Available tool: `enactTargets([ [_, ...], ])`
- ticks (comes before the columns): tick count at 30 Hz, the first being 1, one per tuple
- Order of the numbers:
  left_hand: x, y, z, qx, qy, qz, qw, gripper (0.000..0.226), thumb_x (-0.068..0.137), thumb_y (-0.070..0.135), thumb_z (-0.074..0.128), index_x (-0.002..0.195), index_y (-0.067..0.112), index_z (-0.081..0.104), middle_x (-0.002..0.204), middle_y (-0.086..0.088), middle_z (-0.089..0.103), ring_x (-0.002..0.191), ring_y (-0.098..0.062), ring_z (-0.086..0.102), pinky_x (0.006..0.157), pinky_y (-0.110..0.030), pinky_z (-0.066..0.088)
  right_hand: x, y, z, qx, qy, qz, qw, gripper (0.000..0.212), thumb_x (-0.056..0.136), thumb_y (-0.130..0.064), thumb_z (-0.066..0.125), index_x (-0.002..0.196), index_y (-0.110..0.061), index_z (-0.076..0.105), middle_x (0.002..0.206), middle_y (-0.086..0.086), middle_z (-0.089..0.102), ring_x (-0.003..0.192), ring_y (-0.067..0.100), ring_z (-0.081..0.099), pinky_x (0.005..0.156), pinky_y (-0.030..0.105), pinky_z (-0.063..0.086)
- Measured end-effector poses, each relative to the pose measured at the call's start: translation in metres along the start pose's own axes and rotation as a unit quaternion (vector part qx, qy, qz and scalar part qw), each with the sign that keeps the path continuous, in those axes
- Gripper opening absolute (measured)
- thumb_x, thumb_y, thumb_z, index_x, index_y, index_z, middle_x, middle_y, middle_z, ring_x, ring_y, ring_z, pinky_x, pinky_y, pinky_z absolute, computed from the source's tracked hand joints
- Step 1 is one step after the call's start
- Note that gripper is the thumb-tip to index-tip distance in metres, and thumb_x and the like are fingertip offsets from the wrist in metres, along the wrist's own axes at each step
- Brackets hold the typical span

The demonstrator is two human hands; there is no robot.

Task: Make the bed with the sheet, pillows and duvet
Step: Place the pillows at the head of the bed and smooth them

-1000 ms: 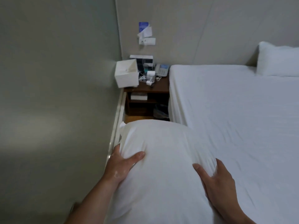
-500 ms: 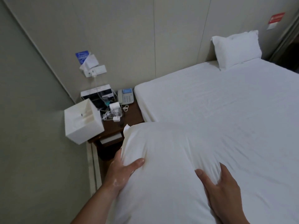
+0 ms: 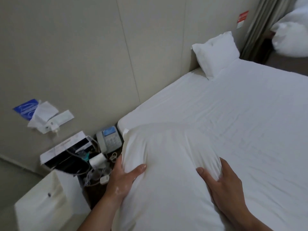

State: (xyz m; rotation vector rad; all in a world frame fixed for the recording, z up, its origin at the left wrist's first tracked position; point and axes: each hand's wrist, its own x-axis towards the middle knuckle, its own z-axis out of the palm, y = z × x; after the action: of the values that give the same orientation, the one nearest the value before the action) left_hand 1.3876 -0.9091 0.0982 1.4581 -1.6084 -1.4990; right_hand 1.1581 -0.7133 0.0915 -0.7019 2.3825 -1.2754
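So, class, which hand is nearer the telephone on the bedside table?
Left. The left hand grips the pillow close to the telephone; the right hand grips its far side, over the bed.

Beige panelled wall [image 3: 83,47] carrying a blue sign [image 3: 25,108] and a red-and-white sticker [image 3: 242,20], a grey curtain [image 3: 260,22] at far right above brown floor [image 3: 286,64], and a dark wooden nightstand [image 3: 90,194] holding a white box lamp [image 3: 46,205], desk telephone [image 3: 109,139], black box [image 3: 66,157] and tangled cables [image 3: 96,175], in dim even light.
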Motion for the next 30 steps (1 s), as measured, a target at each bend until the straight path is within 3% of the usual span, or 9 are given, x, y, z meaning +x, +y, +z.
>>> enactTargets([
  [6,0.157,0.064,-0.017,0.063,-0.113,0.065,0.989,0.109,0.042,0.065,0.089,0.139,0.039,0.048,0.125,0.019,0.063,0.113,-0.004,0.061,0.1,-0.032,0.049,0.066,-0.051,0.072,0.029,0.1,0.045,0.994,0.052,0.073,-0.058,0.075,0.117,-0.039,0.056,0.091,-0.027,0.065,0.081,-0.002,0.059,0.07,0.021,0.043],
  [11,0.276,0.147,0.008,0.138,-0.165,0.186,0.959,0.107,0.044,0.06,0.093,0.138,0.03,0.05,0.115,0.028,0.064,0.103,0.016,0.059,0.094,-0.014,0.048,0.143,-0.081,0.111,0.063,0.138,0.04,0.988,0.056,0.08,-0.048,0.075,0.13,-0.038,0.05,0.106,-0.023,0.063,0.103,0.011,0.061,0.082,0.03,0.043],
  [13,0.32,0.185,0.022,0.187,-0.169,0.241,0.937,0.112,0.047,0.057,0.093,0.144,0.03,0.044,0.122,0.03,0.058,0.104,0.021,0.054,0.088,0.0,0.038,0.182,-0.087,0.124,0.059,0.12,0.039,0.99,0.064,0.083,-0.047,0.072,0.139,-0.03,0.046,0.123,-0.013,0.062,0.117,0.017,0.058,0.092,0.032,0.044],
  [15,0.362,0.218,0.04,0.251,-0.173,0.271,0.913,0.116,0.053,0.055,0.091,0.151,0.032,0.034,0.141,0.013,0.053,0.122,0.002,0.051,0.098,-0.011,0.036,0.223,-0.087,0.139,0.059,0.097,0.033,0.993,0.068,0.086,-0.045,0.071,0.145,-0.024,0.044,0.137,-0.004,0.058,0.126,0.019,0.055,0.102,0.033,0.043],
  [18,0.424,0.249,0.073,0.33,-0.155,0.31,0.878,0.117,0.06,0.051,0.091,0.155,0.035,0.024,0.151,0.005,0.044,0.129,-0.004,0.042,0.1,-0.012,0.029,0.294,-0.071,0.173,0.099,0.038,0.03,0.994,0.05,0.086,-0.044,0.068,0.131,-0.043,0.047,0.124,-0.02,0.062,0.114,0.005,0.058,0.09,0.028,0.047],
  [20,0.466,0.257,0.102,0.362,-0.152,0.339,0.855,0.114,0.063,0.045,0.091,0.155,0.035,0.025,0.154,0.005,0.041,0.135,-0.006,0.041,0.101,-0.009,0.026,0.346,-0.057,0.202,0.119,-0.007,0.038,0.992,0.042,0.086,-0.048,0.062,0.124,-0.053,0.045,0.118,-0.028,0.06,0.11,-0.004,0.057,0.084,0.015,0.044],
  [24,0.554,0.254,0.153,0.446,-0.142,0.361,0.807,0.11,0.069,0.037,0.088,0.156,0.037,0.021,0.156,0.004,0.04,0.138,-0.016,0.043,0.109,-0.018,0.031,0.447,-0.028,0.26,0.038,-0.125,0.023,0.991,0.041,0.094,-0.044,0.059,0.131,-0.029,0.053,0.115,-0.023,0.058,0.113,0.003,0.056,0.081,-0.003,0.034],
  [27,0.607,0.219,0.189,0.54,-0.168,0.325,0.758,0.108,0.077,0.034,0.082,0.158,0.037,0.01,0.16,0.003,0.033,0.138,-0.021,0.044,0.113,-0.029,0.036,0.526,-0.017,0.272,-0.175,-0.228,-0.051,0.956,0.053,0.093,-0.045,0.061,0.135,-0.015,0.051,0.131,0.001,0.057,0.124,0.019,0.052,0.099,0.019,0.039],
  [30,0.631,0.161,0.221,0.583,-0.172,0.307,0.732,0.099,0.087,0.03,0.073,0.157,0.04,0.003,0.159,0.004,0.031,0.137,-0.021,0.043,0.111,-0.027,0.035,0.611,-0.05,0.25,-0.199,-0.099,-0.203,0.954,0.073,0.084,-0.04,0.069,0.147,-0.026,0.035,0.143,0.001,0.043,0.129,0.023,0.047,0.103,0.037,0.046],
])
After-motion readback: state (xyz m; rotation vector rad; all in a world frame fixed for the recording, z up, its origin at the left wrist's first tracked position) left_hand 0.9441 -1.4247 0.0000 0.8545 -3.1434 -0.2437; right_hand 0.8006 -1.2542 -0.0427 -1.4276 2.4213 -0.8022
